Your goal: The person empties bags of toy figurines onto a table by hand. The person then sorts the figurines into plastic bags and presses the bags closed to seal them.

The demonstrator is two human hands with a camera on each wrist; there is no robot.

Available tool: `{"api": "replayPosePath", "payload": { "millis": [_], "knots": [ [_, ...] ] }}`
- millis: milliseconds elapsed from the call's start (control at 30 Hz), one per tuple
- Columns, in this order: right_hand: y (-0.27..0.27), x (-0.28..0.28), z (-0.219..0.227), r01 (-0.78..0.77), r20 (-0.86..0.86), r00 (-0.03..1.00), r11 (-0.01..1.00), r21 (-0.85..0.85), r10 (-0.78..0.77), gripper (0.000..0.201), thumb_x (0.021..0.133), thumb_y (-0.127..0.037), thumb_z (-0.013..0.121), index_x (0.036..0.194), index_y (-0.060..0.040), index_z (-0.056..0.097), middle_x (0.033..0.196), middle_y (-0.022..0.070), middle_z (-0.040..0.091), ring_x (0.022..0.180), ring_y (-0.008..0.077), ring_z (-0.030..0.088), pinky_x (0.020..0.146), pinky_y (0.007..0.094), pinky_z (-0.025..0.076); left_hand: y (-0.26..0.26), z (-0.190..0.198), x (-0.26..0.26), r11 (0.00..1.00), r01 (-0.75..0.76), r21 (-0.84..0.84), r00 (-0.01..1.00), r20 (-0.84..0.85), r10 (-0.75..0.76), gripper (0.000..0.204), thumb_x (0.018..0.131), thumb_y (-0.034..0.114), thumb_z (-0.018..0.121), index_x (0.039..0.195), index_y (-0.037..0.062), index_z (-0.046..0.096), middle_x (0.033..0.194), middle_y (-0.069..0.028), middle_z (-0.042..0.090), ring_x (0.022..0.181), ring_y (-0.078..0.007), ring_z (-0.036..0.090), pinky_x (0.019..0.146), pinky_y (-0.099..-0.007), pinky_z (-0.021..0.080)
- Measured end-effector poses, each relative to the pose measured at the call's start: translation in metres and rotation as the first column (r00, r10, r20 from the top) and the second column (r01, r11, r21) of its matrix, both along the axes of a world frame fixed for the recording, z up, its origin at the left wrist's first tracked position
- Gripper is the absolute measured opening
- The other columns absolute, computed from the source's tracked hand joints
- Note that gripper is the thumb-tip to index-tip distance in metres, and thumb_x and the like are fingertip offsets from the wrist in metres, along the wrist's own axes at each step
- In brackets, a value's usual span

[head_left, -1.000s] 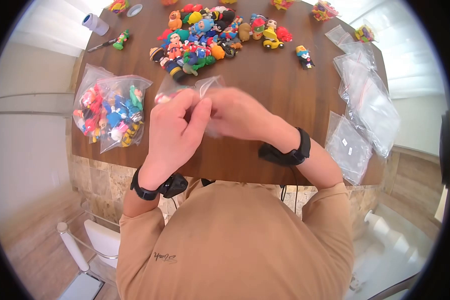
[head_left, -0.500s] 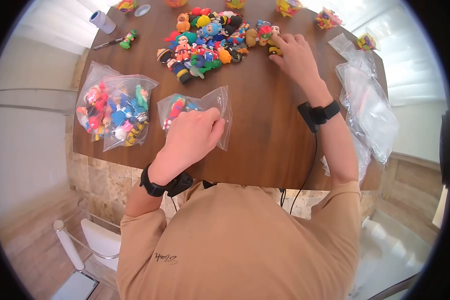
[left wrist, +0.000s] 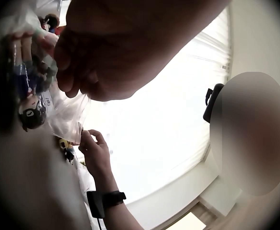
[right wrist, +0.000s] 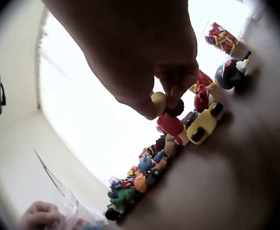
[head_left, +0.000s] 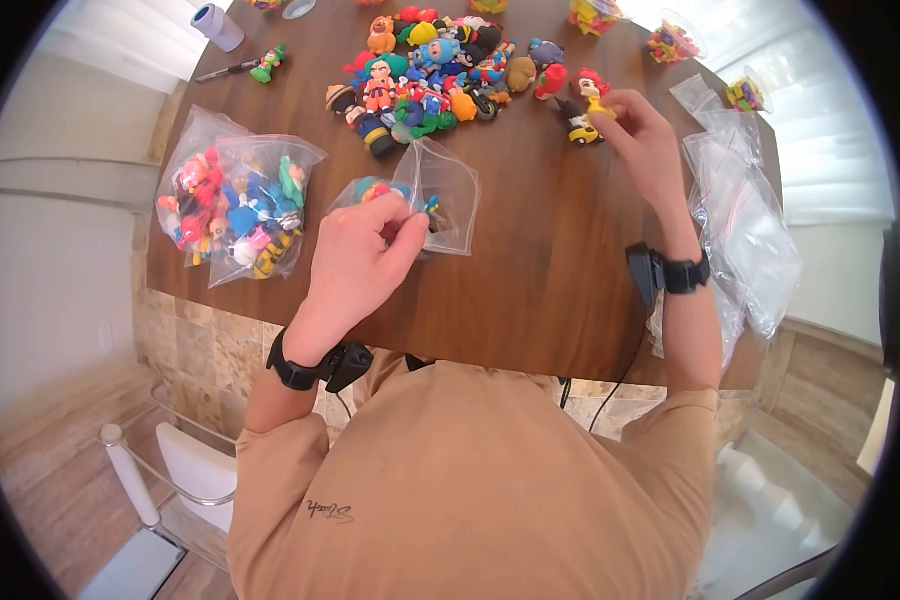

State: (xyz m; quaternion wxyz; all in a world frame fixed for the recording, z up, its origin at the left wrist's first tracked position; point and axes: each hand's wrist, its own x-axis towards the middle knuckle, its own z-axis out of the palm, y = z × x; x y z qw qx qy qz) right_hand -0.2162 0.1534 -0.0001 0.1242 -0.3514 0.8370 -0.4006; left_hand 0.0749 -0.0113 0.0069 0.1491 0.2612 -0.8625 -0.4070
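My left hand [head_left: 365,255] pinches the edge of a clear zip bag [head_left: 450,210], which has a few colourful figures inside and stands partly raised from the table. Thumb and fingers of my right hand [head_left: 650,140] grip a small yellow figure with red hair [head_left: 592,88]. Its red head [right wrist: 171,125] hangs below the fingers in the right wrist view. Close beside it is a yellow toy car [head_left: 584,134]. In the left wrist view, a dark-haired figure [left wrist: 32,112] shows through plastic below the left hand [left wrist: 106,57].
A pile of mixed figures [head_left: 420,80] lies beyond the bag. Two filled bags [head_left: 235,215] rest at the left, and clear bags [head_left: 745,220] at the right. A green figure [head_left: 268,64] lies by a pen; tubs of colourful pieces [head_left: 670,42] line the far side.
My right hand left the bag, reached to the figures at the far right, and has drawn back slightly with the red-haired one. My left hand stays at the bag, whose plastic now stands higher.
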Motion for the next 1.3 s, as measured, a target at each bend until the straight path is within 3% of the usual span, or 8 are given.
{"api": "replayPosePath", "payload": {
  "millis": [167, 367, 533, 633, 767, 1100, 1167, 1300],
  "knots": [
    [0.026, 0.029, 0.018, -0.376, 0.367, 0.793, 0.864, -0.334, 0.487, 0.016, 0.086, -0.002, 0.071, 0.101, 0.0011, 0.064, 0.096, 0.0007, 0.066, 0.086, 0.0100, 0.061, 0.077, 0.0264, 0.049, 0.001, 0.001, -0.010, 0.992, 0.085, 0.094, 0.993, -0.086, -0.077, 0.019, 0.092, 0.011, 0.066, 0.079, -0.0020, 0.060, 0.063, 0.0013, 0.052, 0.058, -0.0046, 0.046, 0.053, -0.0241, 0.037],
    [-0.029, 0.104, 0.005, -0.780, -0.023, 0.620, 0.614, -0.121, 0.784, 0.021, 0.086, -0.006, 0.065, 0.107, -0.0054, 0.066, 0.098, 0.0092, 0.066, 0.090, 0.0273, 0.065, 0.079, 0.0376, 0.051, 0.016, 0.019, -0.012, 0.995, 0.098, 0.000, 0.995, -0.037, -0.098, 0.021, 0.090, 0.016, 0.065, 0.076, 0.0012, 0.058, 0.062, -0.0118, 0.056, 0.054, -0.0248, 0.053, 0.054, -0.0352, 0.042],
    [-0.031, 0.105, -0.002, -0.668, 0.266, 0.644, 0.697, -0.262, 0.717, 0.024, 0.087, -0.007, 0.062, 0.110, -0.0074, 0.067, 0.095, 0.0115, 0.067, 0.088, 0.0334, 0.065, 0.080, 0.0422, 0.052, 0.014, 0.023, -0.004, 0.998, 0.050, -0.036, 0.996, -0.070, -0.052, 0.016, 0.090, 0.012, 0.064, 0.078, 0.0021, 0.059, 0.064, -0.0129, 0.057, 0.059, -0.0308, 0.058, 0.055, -0.0368, 0.045],
    [-0.020, 0.069, -0.004, -0.463, -0.190, 0.867, 0.886, 0.033, 0.460, 0.028, 0.086, -0.010, 0.064, 0.114, -0.0067, 0.065, 0.099, 0.0120, 0.068, 0.096, 0.0327, 0.066, 0.084, 0.0422, 0.053, 0.020, 0.008, -0.005, 0.944, 0.160, -0.290, 0.985, -0.012, -0.171, 0.016, 0.088, 0.012, 0.065, 0.077, 0.0033, 0.058, 0.064, -0.0120, 0.056, 0.059, -0.0296, 0.058, 0.057, -0.0365, 0.047],
    [-0.004, 0.018, -0.013, -0.214, -0.693, 0.662, 0.958, 0.190, 0.286, 0.033, 0.085, -0.012, 0.066, 0.117, -0.0078, 0.062, 0.119, 0.0127, 0.063, 0.105, 0.0316, 0.063, 0.088, 0.0406, 0.052, 0.018, -0.023, -0.014, 0.901, 0.214, -0.377, 0.975, 0.143, -0.171, 0.018, 0.086, 0.018, 0.064, 0.076, 0.0038, 0.058, 0.069, -0.0138, 0.061, 0.067, -0.0329, 0.063, 0.059, -0.0420, 0.048],
    [0.010, 0.042, -0.001, -0.297, -0.037, 0.948, 0.921, 0.252, 0.316, 0.031, 0.091, -0.013, 0.062, 0.122, -0.0080, 0.063, 0.109, 0.0089, 0.062, 0.091, 0.0210, 0.064, 0.083, 0.0331, 0.052, -0.001, -0.007, 0.000, 0.992, 0.119, -0.049, 0.992, 0.056, -0.116, 0.021, 0.089, 0.018, 0.066, 0.078, -0.0003, 0.063, 0.058, -0.0085, 0.057, 0.051, -0.0192, 0.054, 0.053, -0.0319, 0.042],
    [0.015, 0.053, 0.001, -0.385, 0.531, 0.734, 0.903, -0.188, 0.423, 0.029, 0.096, -0.013, 0.057, 0.123, -0.0031, 0.063, 0.107, 0.0041, 0.066, 0.087, 0.0105, 0.062, 0.079, 0.0270, 0.052, 0.003, -0.005, 0.001, 0.995, 0.101, 0.000, 0.993, 0.065, -0.101, 0.019, 0.089, 0.016, 0.066, 0.079, -0.0005, 0.063, 0.058, -0.0081, 0.056, 0.052, -0.0167, 0.054, 0.052, -0.0305, 0.041],
    [0.002, 0.089, 0.009, -0.380, 0.714, 0.554, 0.893, -0.240, 0.428, 0.028, 0.101, -0.015, 0.053, 0.122, 0.0013, 0.062, 0.105, 0.0037, 0.067, 0.089, 0.0071, 0.063, 0.075, 0.0239, 0.054, 0.011, 0.007, -0.001, 0.997, 0.073, 0.004, 0.997, 0.024, -0.073, 0.018, 0.088, 0.015, 0.067, 0.080, -0.0005, 0.064, 0.058, -0.0086, 0.057, 0.051, -0.0164, 0.053, 0.051, -0.0301, 0.041]
  ]
}}
